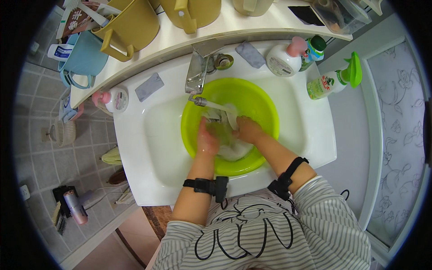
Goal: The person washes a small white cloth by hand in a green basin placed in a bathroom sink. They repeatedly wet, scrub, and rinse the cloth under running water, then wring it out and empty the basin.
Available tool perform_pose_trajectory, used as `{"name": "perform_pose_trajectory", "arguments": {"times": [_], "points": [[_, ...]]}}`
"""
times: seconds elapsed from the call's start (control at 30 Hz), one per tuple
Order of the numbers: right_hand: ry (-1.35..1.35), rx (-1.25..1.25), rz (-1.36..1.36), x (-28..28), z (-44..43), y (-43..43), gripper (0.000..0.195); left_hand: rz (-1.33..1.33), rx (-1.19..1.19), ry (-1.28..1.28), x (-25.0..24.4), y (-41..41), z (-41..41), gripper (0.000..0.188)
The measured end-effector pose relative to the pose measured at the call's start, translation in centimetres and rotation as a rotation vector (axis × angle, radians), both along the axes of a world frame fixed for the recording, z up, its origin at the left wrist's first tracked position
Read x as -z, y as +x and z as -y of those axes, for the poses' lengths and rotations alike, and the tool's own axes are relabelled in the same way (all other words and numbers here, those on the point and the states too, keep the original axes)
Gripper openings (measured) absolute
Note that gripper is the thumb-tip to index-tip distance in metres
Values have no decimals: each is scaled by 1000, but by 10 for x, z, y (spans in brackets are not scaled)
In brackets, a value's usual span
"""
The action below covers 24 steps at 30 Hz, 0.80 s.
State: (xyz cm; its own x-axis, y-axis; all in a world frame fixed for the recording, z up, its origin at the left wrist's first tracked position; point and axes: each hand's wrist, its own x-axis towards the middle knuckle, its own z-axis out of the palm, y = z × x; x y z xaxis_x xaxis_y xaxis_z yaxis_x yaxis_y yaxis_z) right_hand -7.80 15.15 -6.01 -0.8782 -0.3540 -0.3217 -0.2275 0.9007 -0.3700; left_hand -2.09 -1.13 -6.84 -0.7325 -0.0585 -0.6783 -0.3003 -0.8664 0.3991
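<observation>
A lime green plastic basin [261,98] sits in a white washbasin [162,152], under a metal faucet [196,76] with a nozzle at its spout. Water streams from the nozzle into the basin. Inside it lies wet white cloth [236,150], partly under water. My right hand [249,130] is closed around part of this cloth near the basin's middle. My left hand [207,140] is at the basin's left side, beside the cloth and the water; its fingertips are blurred by splashing, and whether it grips the cloth does not show. Black straps circle both forearms.
Pump bottles [283,60], a green-topped spray bottle [324,84] and grey rectangular pieces [149,87] stand or lie on the washbasin's rim. A shelf [162,44] above holds yellow mugs [141,27] and a blue cup [84,55]. A hair dryer [76,206] hangs at the left wall.
</observation>
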Motion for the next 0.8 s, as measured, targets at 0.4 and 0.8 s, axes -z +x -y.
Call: {"name": "perform_pose_trajectory", "arguments": {"times": [0.4,0.8], "points": [[-365,80,53,-34,43,0,34,-278,16,229,69,-5,-23,26],[-251,107,368,-33,17,-6,34,181,71,-81,15,-11,-24,35]]}}
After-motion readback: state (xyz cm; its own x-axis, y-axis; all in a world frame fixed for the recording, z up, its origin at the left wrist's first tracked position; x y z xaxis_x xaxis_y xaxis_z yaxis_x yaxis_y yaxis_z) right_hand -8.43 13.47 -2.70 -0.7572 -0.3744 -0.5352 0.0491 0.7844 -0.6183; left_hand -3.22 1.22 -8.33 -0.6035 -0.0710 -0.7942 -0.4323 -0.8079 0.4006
